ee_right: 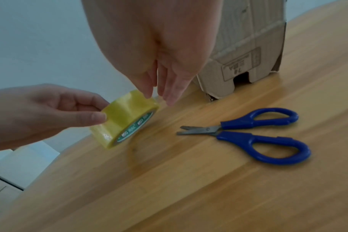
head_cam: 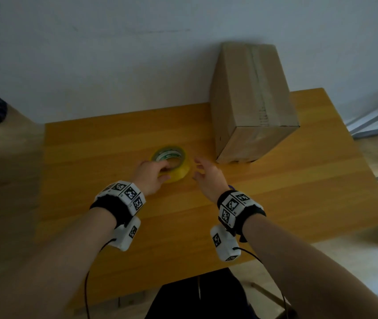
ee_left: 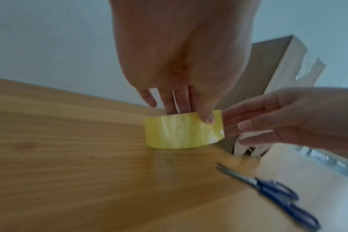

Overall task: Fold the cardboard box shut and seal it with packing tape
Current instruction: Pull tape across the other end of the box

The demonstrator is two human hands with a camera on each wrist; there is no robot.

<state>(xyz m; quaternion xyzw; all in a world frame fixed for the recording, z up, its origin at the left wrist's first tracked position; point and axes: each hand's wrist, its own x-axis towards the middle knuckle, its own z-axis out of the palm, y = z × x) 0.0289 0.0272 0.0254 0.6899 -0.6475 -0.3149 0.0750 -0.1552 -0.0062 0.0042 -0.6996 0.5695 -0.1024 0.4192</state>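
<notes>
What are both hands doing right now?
Left hand: gripping the tape roll, fingers inside its core.
Right hand: open, holding nothing, fingers beside the roll.

I see blue-handled scissors lying flat on the wooden table, blades slightly parted. At my twelve o'clock a pale wall runs along the table's far edge, and at three o'clock a grey metal frame stands on the floor.

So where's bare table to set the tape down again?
Bare wood lies left of the tape roll to the table edge, and nearer than both wrists. Crowded: between roll, cardboard box and scissors.
</notes>
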